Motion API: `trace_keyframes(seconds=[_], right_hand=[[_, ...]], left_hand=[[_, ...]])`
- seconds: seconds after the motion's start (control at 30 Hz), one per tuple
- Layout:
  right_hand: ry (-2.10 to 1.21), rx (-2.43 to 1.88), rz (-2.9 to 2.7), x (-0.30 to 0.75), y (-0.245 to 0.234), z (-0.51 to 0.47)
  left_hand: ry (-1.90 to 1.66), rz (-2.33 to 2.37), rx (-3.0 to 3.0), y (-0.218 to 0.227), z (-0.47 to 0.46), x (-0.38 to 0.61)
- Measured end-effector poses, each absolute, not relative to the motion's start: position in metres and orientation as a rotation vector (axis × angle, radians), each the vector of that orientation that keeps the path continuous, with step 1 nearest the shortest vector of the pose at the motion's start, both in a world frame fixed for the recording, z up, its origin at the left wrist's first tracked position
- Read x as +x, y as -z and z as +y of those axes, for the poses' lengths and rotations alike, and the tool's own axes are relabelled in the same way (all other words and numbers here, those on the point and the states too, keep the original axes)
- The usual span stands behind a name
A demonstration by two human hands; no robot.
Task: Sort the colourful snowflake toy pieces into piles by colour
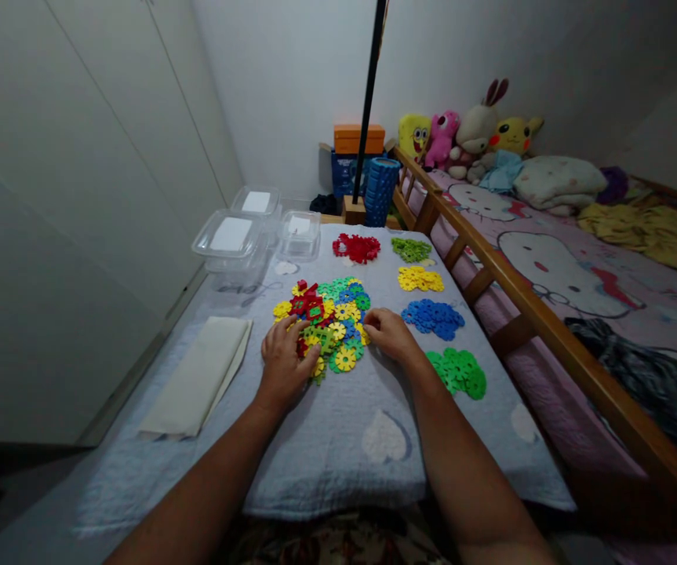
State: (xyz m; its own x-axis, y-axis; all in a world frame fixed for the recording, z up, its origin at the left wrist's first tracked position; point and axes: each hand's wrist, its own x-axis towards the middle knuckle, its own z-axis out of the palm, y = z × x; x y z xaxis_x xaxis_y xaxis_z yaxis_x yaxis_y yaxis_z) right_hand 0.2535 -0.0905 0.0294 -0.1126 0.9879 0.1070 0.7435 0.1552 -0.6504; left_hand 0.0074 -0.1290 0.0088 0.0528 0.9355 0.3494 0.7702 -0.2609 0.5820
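A: Where is the mixed pile of discs?

B: Mid-worktop, under both hands. The left hand curls over its near-left edge and the right hand touches its right edge. I cannot tell if either pinches a disc.

A: Which step?

B: Picking through it, I'd judge. 5 single-colour heaps lie alongside, from the red heap to the green heap. The next move calls for freeing 1 disc without dragging its neighbours.

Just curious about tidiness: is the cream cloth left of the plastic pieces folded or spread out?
Folded. The cream rectangular cloth lies narrow, with a second layer's edge showing along its right side.
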Motion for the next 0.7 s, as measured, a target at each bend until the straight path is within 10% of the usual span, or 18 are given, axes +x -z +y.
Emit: trace_keyframes(seconds=[0.7], right_hand=[[-0.855,-1.627,-1.839,0.2603,-0.0306,-0.0951]], left_hand=[[-1.006,1.730,2.092,-0.0068,-0.1282,0.0065]])
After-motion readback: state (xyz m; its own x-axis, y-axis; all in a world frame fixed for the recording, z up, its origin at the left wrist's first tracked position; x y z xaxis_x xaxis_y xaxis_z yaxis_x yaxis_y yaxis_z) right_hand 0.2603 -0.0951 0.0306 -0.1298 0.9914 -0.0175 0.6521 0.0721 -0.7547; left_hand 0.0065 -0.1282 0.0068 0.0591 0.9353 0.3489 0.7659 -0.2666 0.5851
